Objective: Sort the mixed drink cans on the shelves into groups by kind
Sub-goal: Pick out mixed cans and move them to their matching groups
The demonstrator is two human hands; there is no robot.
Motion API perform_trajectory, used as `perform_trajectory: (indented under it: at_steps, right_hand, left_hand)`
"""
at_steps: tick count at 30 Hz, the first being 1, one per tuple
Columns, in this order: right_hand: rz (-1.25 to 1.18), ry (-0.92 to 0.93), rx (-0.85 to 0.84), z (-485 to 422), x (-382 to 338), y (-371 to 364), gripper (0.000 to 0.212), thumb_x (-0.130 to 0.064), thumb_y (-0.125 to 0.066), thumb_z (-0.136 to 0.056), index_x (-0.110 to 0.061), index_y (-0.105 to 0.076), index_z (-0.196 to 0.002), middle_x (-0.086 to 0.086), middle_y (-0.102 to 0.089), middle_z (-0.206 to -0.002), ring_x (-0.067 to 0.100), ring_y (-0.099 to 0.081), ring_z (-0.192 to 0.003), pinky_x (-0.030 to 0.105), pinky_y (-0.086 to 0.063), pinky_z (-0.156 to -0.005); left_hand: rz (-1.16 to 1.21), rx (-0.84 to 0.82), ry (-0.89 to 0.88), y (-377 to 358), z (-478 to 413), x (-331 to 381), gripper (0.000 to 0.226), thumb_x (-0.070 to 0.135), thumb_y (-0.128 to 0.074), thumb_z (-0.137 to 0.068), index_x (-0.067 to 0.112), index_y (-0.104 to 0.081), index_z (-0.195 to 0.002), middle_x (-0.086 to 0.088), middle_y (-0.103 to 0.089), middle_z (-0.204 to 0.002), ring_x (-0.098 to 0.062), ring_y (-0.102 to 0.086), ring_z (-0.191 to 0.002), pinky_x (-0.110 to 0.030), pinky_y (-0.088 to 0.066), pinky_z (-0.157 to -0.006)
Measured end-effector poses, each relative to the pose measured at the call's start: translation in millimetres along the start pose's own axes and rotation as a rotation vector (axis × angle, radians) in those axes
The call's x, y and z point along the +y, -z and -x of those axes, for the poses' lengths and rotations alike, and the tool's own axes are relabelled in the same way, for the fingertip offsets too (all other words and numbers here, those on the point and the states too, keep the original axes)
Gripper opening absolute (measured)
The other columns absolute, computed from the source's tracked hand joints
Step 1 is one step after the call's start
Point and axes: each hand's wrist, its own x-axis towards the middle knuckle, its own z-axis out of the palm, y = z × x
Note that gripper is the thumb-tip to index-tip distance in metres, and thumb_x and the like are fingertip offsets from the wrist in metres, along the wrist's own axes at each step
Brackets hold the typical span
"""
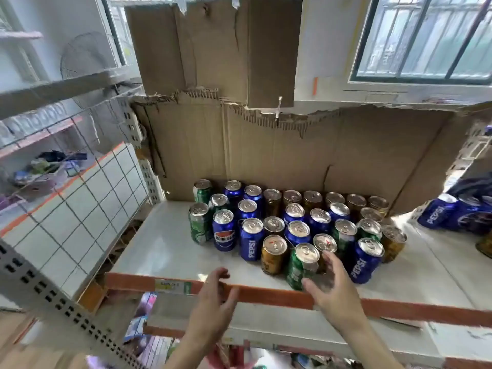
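The word PEPSI is being shown in white on the blue cans (251, 247) on the white shelf (159, 243), just behind the orange rail (266, 292). On one blue can (224, 234) a round red, white and blue badge is being shown. PEPSI is also being shown on a blue pack (436, 214) far to the right of the rail. A paper tag (173, 286) is being carried on the rail, but its writing is too blurred to read. The writing on the green cans (199, 226) and gold cans (274, 255) cannot be read either. The back cans are being half hidden by the front ones. All are round and shiny, with silver tops and pull rings. Torn brown cardboard (266, 150) is being stood behind them. The left hand (215, 296) is being held over the rail, its fingers loosely bent and holding nothing. The right hand (330, 283) is being held just behind the rail, its fingers spread wide round the front green can (300, 262); whether it is being touched cannot be told.
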Motion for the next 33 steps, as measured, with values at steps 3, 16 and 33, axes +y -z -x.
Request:
perform_trajectory:
  at_steps: [3,16,33]
  right_hand:
    - [-0.04,-0.01,0.024,-14.6,-7.9,-14.4,0.088,-0.032,-0.083,-0.076,-0.027,-0.032,-0.148,-0.006,-0.043,-0.147,0.013,-0.04,-0.133,0.036,-0.034,-0.112]
    - [-0.032,-0.138,0.07,-27.9,-14.2,-31.5,0.084,-0.027,-0.086,-0.073,-0.029,-0.039,-0.143,-0.017,-0.049,-0.126,0.002,-0.043,-0.118,0.021,-0.033,-0.099]
    - [-0.016,-0.096,0.086,-29.9,-0.1,-33.0,0.08,-0.024,-0.09,-0.065,-0.036,-0.048,-0.132,-0.022,-0.059,-0.114,0.004,-0.055,-0.112,0.024,-0.045,-0.1]
  left_hand:
    - [-0.049,0.019,-0.081,-2.3,-38.6,10.9,0.057,0.045,-0.063,-0.091,0.034,-0.04,-0.141,0.011,-0.052,-0.128,-0.01,-0.056,-0.113,-0.04,-0.052,-0.098]
    - [-0.192,0.071,-0.256,-32.5,-100.7,23.3,0.081,0.039,-0.066,-0.092,0.019,-0.021,-0.156,-0.003,-0.035,-0.157,-0.016,-0.029,-0.144,-0.027,-0.02,-0.116]
    - [0.021,0.029,-0.356,-17.1,-112.6,15.7,0.072,0.024,-0.089,-0.07,0.021,-0.047,-0.129,0.01,-0.057,-0.113,-0.006,-0.056,-0.105,-0.015,-0.043,-0.089]
